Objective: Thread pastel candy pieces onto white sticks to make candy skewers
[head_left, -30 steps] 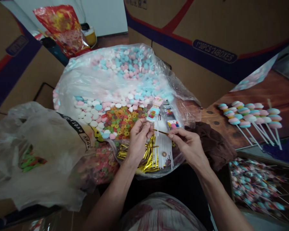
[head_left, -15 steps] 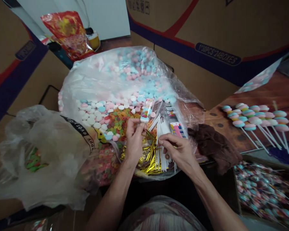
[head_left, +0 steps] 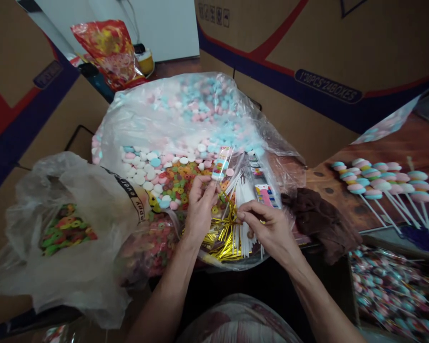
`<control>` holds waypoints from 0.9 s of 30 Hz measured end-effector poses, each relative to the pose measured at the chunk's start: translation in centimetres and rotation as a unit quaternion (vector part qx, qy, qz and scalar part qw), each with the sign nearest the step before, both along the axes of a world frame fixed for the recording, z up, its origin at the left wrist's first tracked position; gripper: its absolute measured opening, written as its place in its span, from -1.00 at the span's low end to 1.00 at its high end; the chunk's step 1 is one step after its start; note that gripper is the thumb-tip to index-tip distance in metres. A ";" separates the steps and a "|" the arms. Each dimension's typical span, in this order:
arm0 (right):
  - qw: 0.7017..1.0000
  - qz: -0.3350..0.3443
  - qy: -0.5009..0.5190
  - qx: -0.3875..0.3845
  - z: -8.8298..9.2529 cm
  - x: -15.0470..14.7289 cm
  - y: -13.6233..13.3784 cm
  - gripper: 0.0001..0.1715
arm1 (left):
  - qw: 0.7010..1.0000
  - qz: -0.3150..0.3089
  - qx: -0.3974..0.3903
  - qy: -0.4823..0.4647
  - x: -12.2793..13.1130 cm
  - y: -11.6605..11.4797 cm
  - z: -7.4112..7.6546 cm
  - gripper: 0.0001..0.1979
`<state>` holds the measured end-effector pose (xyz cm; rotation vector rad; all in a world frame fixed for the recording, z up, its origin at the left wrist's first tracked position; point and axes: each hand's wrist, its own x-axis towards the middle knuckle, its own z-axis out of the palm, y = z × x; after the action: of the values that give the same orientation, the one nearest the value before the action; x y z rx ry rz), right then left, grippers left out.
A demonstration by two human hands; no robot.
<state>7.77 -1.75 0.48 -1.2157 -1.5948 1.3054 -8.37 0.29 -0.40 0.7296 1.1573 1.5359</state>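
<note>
My left hand (head_left: 201,209) is closed, pinching a wrapped marshmallow candy pop (head_left: 220,167) just below its candy, which points upward in a clear printed sleeve. A thin gold twist tie (head_left: 229,202) runs between its fingers and my right hand (head_left: 264,227). That hand is closed too, thumb and forefinger pinched on the tie's end. Beneath both hands lie a heap of gold twist ties (head_left: 226,247) and a bundle of white sticks (head_left: 240,195). Just beyond are ring-shaped gummies (head_left: 182,181) and loose pastel marshmallows (head_left: 139,172) in a large clear plastic bag.
Unwrapped marshmallow pops (head_left: 381,178) stand in a group at the right. Below them a box (head_left: 355,290) holds many wrapped pops. A brown cloth (head_left: 320,221) lies by the right forearm. A plastic bag of gummies (head_left: 67,228) sits left; big cartons (head_left: 329,43) rise behind.
My hands stay close together around the candy pop, with small finger movements at the gold tie. The whole view has shifted slightly, and more gummies show in the left bag.
</note>
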 end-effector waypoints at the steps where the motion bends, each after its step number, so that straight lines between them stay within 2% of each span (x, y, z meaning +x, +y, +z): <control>1: 1.000 -0.003 -0.017 0.008 -0.2 -0.1 0.1 -0.81 | 1.000 0.000 0.000 0.008 0.0 0.0 0.0 -0.80; 4: 0.999 -0.018 -0.034 0.021 -0.7 -0.3 0.2 -0.82 | 0.999 0.004 0.000 0.043 -0.1 0.0 -0.2 -0.81; 9: 0.997 -0.062 0.041 0.001 -0.2 -0.3 0.2 -0.82 | 0.997 -0.022 -0.005 0.078 0.6 -0.4 -0.6 -0.81; 13: 0.993 -0.104 0.053 0.003 -0.1 -0.4 0.8 -0.81 | 0.996 -0.078 -0.016 0.043 2.0 -0.9 -0.6 -0.85; 16: 0.990 -0.126 0.050 0.024 -0.5 -0.4 1.1 -0.82 | 0.995 -0.098 -0.015 0.013 2.6 -1.3 -0.5 -0.91; 22: 0.988 -0.137 0.038 0.063 -1.5 -0.3 1.1 -0.85 | 0.990 -0.089 0.015 0.106 3.3 -1.3 -0.5 -0.86; 27: 0.988 -0.133 0.042 0.063 -1.8 -0.3 1.2 -0.87 | 0.989 -0.071 0.026 0.129 3.8 -1.2 -0.4 -0.80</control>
<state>7.51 -0.53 -1.29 -1.2306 -1.3805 1.0565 -4.54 -0.94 -0.85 1.0474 1.2293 1.3848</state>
